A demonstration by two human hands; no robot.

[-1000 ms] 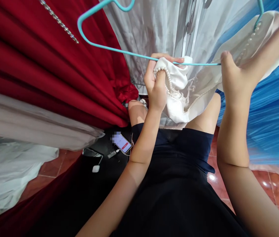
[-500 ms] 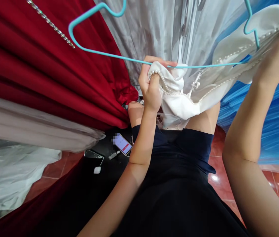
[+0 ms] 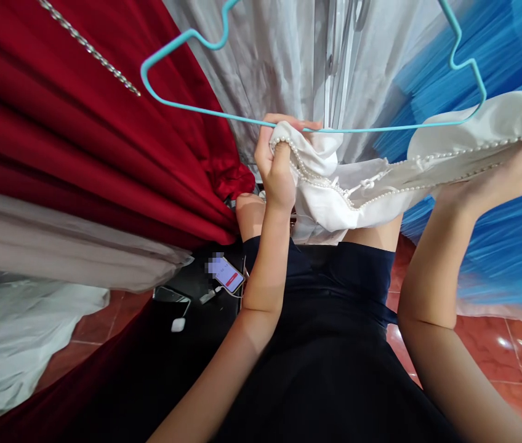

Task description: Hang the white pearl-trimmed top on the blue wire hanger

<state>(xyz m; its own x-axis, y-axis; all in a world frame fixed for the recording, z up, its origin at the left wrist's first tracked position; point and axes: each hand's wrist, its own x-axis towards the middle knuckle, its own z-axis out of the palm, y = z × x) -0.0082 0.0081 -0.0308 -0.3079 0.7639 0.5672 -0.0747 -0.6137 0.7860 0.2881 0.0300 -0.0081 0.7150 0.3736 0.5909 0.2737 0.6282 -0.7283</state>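
Observation:
A white garment with pearl-beaded edges (image 3: 330, 212) is stretched between my two hands in front of my knees. My left hand (image 3: 280, 175) is closed round one bunched end of it, with the index finger along the lower bar of a light blue hanger (image 3: 367, 130). At the right edge of the view, my right hand (image 3: 517, 169) grips the other end by its beaded rim; part of its fingers is hidden or out of frame. The garment's right part lies against the hanger's right corner. The hanger's hook is out of view.
Red fabric (image 3: 80, 135) hangs on the left, silvery white fabric (image 3: 274, 61) ahead and blue tulle (image 3: 510, 246) on the right. A lit phone (image 3: 228, 275) and a dark phone (image 3: 171, 295) lie on a black surface beside me. A beaded chain (image 3: 90, 49) hangs at upper left.
My right hand has come down and slightly left with its end of the garment, so the hanger's right corner now shows. My left hand keeps its grip, nearly in place.

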